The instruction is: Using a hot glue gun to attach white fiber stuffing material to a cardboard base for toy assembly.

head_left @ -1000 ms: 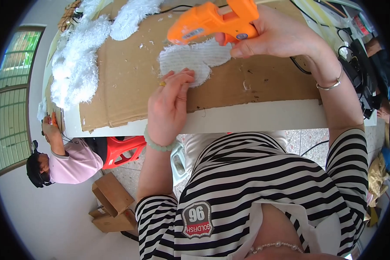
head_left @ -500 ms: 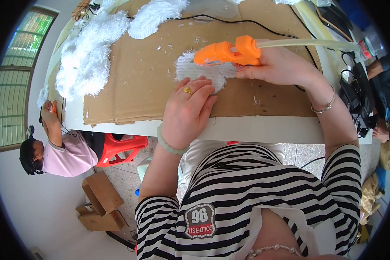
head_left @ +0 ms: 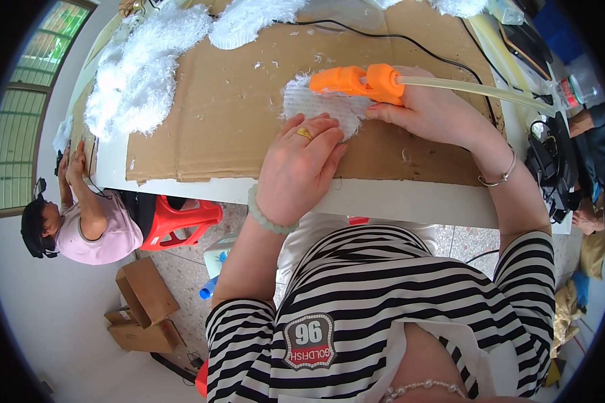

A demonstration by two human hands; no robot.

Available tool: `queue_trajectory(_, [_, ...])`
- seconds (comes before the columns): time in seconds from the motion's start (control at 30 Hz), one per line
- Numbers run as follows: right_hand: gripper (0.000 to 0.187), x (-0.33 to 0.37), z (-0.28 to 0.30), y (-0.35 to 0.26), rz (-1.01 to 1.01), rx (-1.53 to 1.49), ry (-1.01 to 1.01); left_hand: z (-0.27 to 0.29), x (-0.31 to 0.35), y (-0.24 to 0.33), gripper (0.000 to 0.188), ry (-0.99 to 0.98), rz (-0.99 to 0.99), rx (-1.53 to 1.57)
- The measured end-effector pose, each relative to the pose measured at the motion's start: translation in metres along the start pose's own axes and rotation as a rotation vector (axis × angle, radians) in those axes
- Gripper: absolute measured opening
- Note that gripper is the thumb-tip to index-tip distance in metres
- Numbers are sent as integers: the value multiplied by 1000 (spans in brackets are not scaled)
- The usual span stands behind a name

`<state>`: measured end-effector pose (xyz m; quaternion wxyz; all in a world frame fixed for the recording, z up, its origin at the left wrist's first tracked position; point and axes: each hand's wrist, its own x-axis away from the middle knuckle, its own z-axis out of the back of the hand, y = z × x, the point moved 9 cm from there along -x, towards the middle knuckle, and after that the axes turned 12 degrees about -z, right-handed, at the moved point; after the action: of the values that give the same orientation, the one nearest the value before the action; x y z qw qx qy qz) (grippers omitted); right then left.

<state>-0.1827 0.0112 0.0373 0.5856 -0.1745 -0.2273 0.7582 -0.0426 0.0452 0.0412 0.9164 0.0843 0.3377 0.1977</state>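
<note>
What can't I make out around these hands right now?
Head view:
Nozzle tip of the orange hot-glue gun: hidden by its body.
Its trigger: hidden by body and right hand.
Near part of the white fabric piece: covered by the left hand.
Far end of the white fluffy piece: cut off by the top edge.

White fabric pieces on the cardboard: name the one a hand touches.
The fabric piece under the left hand, nearest the orange glue gun; the other white pieces lie farther off.
</note>
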Motion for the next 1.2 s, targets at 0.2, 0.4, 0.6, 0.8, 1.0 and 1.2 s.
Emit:
queue_trajectory(0.2, [30,0,0,-4,29,51,38,0,1,0,16,4,0,-2])
queue_trajectory(0.4, [30,1,0,2,-43,50,-14,2,0,3,15,24,-10,-6])
queue_trajectory(0.6, [33,0,4,15,-120,142,-53,1,0,2,14,28,-9,1])
queue_trajectory(0.8, [36,7,22,2,-111,157,-36,2,-3,1,12,11,19,-6])
queue_trajectory(1.0, [34,11,43,10,-151,26,9,-1,1,-2,15,24,17,-4])
queue_trajectory(1.2, [32,14,48,14,-142,-193,16,-2,1,-2,15,20,25,-4])
